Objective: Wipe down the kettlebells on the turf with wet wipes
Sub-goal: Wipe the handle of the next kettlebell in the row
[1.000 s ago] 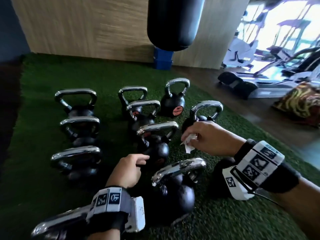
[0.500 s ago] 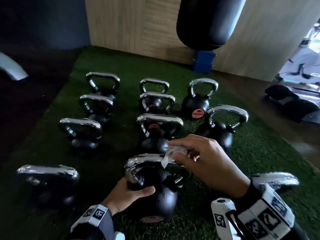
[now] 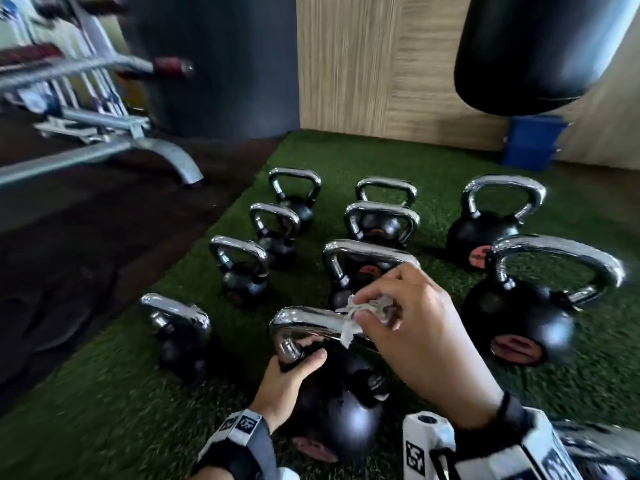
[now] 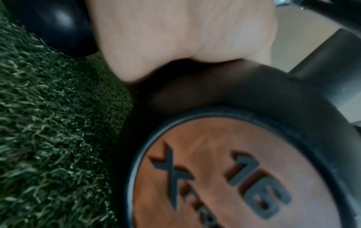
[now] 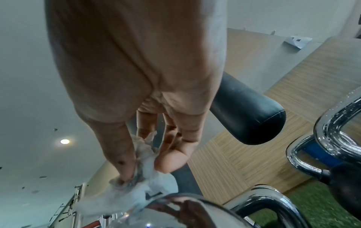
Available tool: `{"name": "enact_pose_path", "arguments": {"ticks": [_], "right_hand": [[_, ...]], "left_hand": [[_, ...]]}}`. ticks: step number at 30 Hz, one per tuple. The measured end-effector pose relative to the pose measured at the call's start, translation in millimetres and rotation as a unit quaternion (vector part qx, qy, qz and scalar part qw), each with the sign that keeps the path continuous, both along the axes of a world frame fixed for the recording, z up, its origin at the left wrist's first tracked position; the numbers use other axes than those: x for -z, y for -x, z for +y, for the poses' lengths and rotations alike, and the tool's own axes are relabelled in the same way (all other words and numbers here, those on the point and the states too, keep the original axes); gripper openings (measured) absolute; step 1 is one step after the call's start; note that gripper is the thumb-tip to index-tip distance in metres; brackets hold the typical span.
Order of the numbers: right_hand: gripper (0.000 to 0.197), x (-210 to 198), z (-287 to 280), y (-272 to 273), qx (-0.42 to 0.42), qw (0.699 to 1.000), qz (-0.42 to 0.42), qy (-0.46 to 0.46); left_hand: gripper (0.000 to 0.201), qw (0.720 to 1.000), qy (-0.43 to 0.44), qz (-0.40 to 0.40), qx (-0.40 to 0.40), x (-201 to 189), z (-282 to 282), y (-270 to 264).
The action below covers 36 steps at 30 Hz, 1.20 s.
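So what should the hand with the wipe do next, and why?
Probably slide the wet wipe along the chrome handle toward the left hand. The right hand pinches it on the handle's right part, and the left hand steadies the kettlebell, so the rest looks unwiped.

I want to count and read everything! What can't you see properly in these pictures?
- Left hand fingers: head view, hidden behind the nearest kettlebell.
- Its label: left wrist view, blurred, cut off by the edge.
- Wet wipe contact: right wrist view, blurred.
- Far kettlebells' labels: too small.
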State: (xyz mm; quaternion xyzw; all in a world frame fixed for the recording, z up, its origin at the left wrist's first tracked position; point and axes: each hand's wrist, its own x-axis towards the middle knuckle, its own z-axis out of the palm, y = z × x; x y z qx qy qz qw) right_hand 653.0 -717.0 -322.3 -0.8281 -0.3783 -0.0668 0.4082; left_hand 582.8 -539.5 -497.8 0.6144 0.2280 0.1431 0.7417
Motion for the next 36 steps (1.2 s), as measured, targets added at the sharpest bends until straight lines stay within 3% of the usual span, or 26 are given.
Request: {"name": "enact_pose_path", "arguments": {"ticks": [9, 15, 22, 29, 36], "right_hand": [[0.015, 5.8, 8.8, 3.4, -0.021, 0.997, -0.052, 0.061], [0.01, -3.6, 23.0, 6.1, -0.025, 0.993, -0.042, 0.106], [0.009, 3.5, -16.2, 7.8, 0.066, 0.989, -0.016, 0.129], [0.009, 12.4, -19.3, 21.0, 0.081, 0.994, -0.033, 0.062], [0.017, 32.2, -45.7, 24.9, 0.148, 0.988, 0.031, 0.002]], "left_hand": [[0.018, 0.999, 0.015, -0.004, -0.036, 5.7, 0.1, -5.7], [0.016, 0.999, 0.018, -0.022, -0.041, 8.3, 1.0, -6.6], [0.018, 0.999, 0.024, -0.023, -0.041, 16.4, 4.5, -8.8], [0.018, 0.999, 0.02, -0.013, -0.042, 20.6, 6.1, -8.4], [0.017, 0.999, 0.018, -0.021, -0.045, 16.8, 3.7, -7.0]]}}
